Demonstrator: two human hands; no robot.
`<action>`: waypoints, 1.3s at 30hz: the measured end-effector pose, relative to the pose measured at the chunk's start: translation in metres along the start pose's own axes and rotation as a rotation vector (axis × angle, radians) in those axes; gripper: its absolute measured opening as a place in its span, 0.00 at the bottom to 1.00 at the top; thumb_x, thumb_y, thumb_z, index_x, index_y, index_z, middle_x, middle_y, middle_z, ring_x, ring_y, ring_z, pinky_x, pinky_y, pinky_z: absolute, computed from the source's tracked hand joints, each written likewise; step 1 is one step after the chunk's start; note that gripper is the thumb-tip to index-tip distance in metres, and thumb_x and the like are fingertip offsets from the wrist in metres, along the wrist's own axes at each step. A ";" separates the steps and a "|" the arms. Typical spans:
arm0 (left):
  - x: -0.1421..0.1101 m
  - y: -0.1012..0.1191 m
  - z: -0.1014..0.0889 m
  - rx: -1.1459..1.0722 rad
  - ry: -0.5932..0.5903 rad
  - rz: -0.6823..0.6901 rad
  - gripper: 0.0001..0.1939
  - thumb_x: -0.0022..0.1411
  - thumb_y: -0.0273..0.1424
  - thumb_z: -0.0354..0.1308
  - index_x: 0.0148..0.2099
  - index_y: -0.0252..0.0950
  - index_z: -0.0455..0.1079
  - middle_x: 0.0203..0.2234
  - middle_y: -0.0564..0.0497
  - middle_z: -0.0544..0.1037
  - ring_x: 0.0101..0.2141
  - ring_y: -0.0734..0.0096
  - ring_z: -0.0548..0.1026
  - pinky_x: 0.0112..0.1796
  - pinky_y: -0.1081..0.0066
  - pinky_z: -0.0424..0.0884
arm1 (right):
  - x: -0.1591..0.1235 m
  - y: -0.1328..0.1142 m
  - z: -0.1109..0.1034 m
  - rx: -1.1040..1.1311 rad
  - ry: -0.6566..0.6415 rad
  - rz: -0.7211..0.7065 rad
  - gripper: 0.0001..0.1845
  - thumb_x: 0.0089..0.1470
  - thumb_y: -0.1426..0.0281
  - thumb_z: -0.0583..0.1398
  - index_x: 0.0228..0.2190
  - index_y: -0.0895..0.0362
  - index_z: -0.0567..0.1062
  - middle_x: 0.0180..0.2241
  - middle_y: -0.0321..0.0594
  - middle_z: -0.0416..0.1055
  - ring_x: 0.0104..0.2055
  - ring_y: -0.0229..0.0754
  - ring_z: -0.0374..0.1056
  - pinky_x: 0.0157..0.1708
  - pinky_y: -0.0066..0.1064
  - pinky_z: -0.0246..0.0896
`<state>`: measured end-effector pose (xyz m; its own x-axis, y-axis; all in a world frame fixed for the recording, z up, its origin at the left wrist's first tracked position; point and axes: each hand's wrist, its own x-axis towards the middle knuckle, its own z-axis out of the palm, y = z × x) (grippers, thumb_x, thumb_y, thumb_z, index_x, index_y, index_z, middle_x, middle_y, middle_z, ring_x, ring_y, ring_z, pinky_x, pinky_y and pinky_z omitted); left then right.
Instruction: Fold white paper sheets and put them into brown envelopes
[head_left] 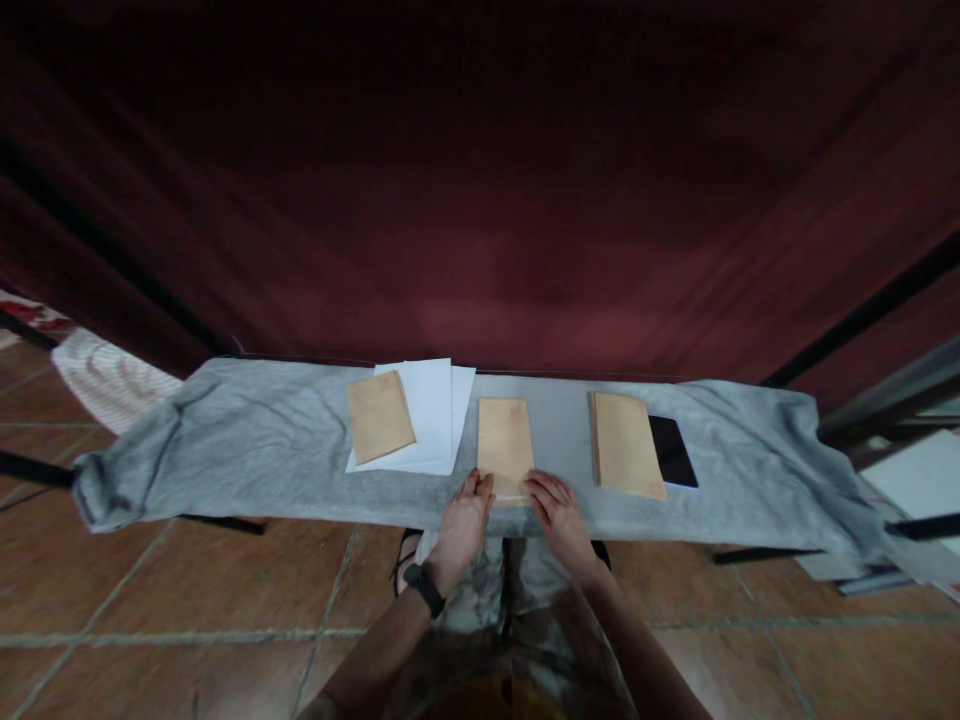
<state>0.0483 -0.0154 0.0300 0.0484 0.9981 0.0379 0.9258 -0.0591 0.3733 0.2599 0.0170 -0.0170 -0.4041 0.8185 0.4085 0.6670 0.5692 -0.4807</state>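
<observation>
Both hands (463, 520) (559, 515), part-bent, touch rect. tan paper envelope (505, 435) on wrinkly gry cloth (262, 440), grip unclear.

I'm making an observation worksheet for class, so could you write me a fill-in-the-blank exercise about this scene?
1. The rectangular tan paper packet on the left lies on loose ____ paper sheets.
2. The left hand and right hand both touch the tan packet in the ____.
3. The flat black rectangular device is partly covered by the tan packet on the ____.
4. A black wristband is on the ____ wrist.

Missing words: white; middle; right; left.
</observation>
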 end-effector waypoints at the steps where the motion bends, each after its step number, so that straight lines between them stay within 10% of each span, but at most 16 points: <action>1: 0.000 -0.001 -0.001 0.040 0.015 0.019 0.19 0.70 0.26 0.48 0.60 0.36 0.67 0.57 0.37 0.71 0.54 0.54 0.73 0.51 0.58 0.72 | -0.001 0.001 0.000 -0.011 -0.002 -0.008 0.20 0.64 0.73 0.53 0.54 0.51 0.73 0.57 0.42 0.71 0.59 0.45 0.65 0.59 0.44 0.61; 11: 0.069 0.011 0.027 0.147 0.136 0.284 0.29 0.72 0.42 0.47 0.69 0.36 0.55 0.70 0.40 0.53 0.69 0.51 0.49 0.64 0.47 0.52 | 0.001 -0.001 0.004 -0.046 0.028 -0.025 0.20 0.62 0.74 0.53 0.52 0.50 0.75 0.55 0.42 0.72 0.57 0.46 0.67 0.57 0.44 0.62; 20: 0.153 -0.002 0.039 0.197 0.042 0.255 0.32 0.72 0.48 0.41 0.71 0.37 0.53 0.69 0.44 0.57 0.69 0.55 0.50 0.66 0.47 0.44 | 0.003 -0.003 0.002 -0.037 0.021 -0.020 0.19 0.63 0.74 0.53 0.53 0.50 0.73 0.53 0.42 0.73 0.56 0.45 0.66 0.54 0.41 0.62; 39: 0.041 -0.018 0.013 -0.080 -0.094 0.488 0.24 0.71 0.36 0.50 0.68 0.43 0.60 0.66 0.49 0.64 0.66 0.69 0.59 0.65 0.60 0.56 | 0.003 -0.008 -0.002 -0.059 -0.009 0.012 0.20 0.63 0.74 0.51 0.52 0.52 0.73 0.54 0.42 0.72 0.57 0.45 0.65 0.57 0.43 0.59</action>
<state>0.0383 0.0273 0.0123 0.5060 0.8506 0.1432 0.7553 -0.5171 0.4026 0.2547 0.0144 -0.0107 -0.4018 0.8258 0.3957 0.7073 0.5543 -0.4387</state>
